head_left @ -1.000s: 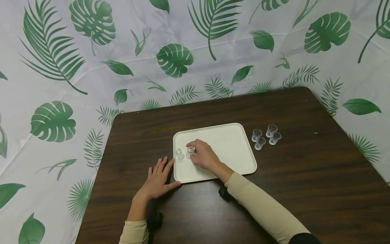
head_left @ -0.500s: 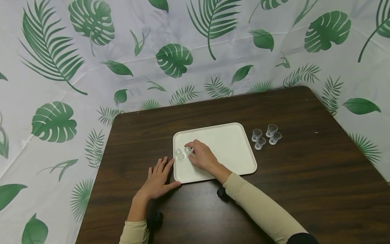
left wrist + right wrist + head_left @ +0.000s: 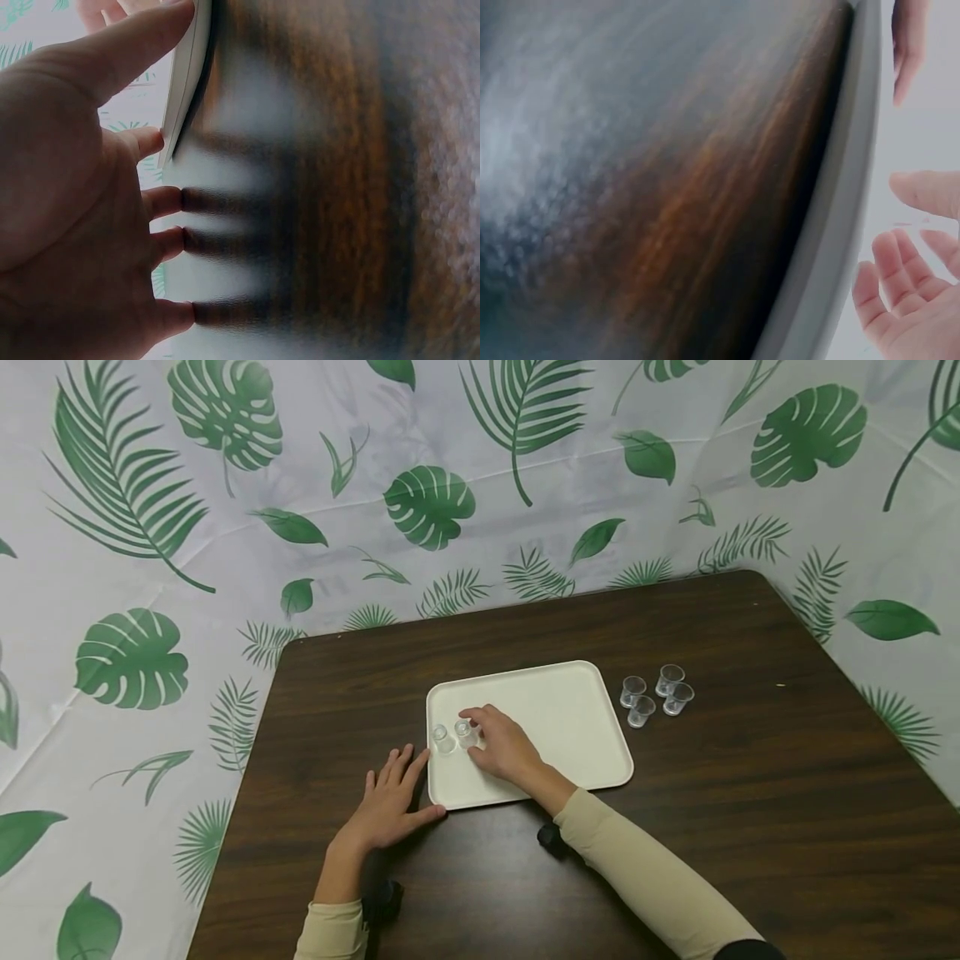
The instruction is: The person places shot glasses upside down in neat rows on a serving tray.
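Observation:
Two small clear plastic cups stand upside down near the left end of a white tray [image 3: 555, 718] in the head view. One cup [image 3: 443, 740] is next to the left rim; the other cup [image 3: 465, 734] is just right of it. Around that second cup my right hand [image 3: 506, 747] has its thumb and forefinger spread, with a gap showing between thumb and fingers [image 3: 889, 274] in the right wrist view. My left hand [image 3: 386, 806] lies with spread, straight fingers at the tray's near left corner, its thumb [image 3: 142, 45] on the rim and other fingertips on the table.
Several more clear cups [image 3: 640, 712] stand upright on the dark wooden table [image 3: 757, 760], just right of the tray. Behind the table hangs a white cloth [image 3: 337, 552] with green leaf prints.
The second cup has shifted slightly left toward the first one. My right hand's fingers have since loosened and moved a little right of it. My left hand has stayed put.

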Demonstrator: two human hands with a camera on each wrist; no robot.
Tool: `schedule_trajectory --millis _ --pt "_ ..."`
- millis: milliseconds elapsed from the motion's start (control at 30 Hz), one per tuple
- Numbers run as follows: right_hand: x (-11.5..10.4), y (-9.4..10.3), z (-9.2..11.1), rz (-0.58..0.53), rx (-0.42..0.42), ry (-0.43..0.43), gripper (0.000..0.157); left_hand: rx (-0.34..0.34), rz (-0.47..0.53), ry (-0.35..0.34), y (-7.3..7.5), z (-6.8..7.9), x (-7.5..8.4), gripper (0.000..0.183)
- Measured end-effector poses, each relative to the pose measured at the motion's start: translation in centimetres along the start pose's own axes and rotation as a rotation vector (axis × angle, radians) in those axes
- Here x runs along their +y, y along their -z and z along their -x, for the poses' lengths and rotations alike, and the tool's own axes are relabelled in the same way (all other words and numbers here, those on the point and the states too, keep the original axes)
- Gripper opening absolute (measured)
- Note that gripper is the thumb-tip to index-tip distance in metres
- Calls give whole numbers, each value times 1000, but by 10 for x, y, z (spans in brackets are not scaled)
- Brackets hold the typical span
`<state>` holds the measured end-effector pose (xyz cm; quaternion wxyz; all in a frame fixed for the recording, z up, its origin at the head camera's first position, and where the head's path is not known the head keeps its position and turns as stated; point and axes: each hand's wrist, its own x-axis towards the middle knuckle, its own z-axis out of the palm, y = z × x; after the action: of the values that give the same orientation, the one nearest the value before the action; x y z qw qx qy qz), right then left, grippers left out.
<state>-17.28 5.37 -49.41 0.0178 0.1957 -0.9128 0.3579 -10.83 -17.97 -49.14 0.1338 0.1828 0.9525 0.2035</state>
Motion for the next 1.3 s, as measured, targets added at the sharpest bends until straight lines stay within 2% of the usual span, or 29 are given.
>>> schedule_trajectory --millis 333,500,667,867,1033,1300 --pt "-3 10 7 -72 7 -56 60 -3 1 -2 -1 -1 -1 91" --pt "-1 21 14 -135 55 -85 61 -5 -4 1 2 -2 0 91" --pt "4 36 24 -215 140 -91 60 3 3 -8 2 -2 -1 91" --pt "14 58 37 -305 293 -94 54 4 15 -17 2 -1 0 91" --pt "23 83 44 -339 467 -106 43 -5 9 -2 2 0 -3 92" --pt "51 127 65 -343 827 -200 24 -20 21 -5 1 -1 -3 94"
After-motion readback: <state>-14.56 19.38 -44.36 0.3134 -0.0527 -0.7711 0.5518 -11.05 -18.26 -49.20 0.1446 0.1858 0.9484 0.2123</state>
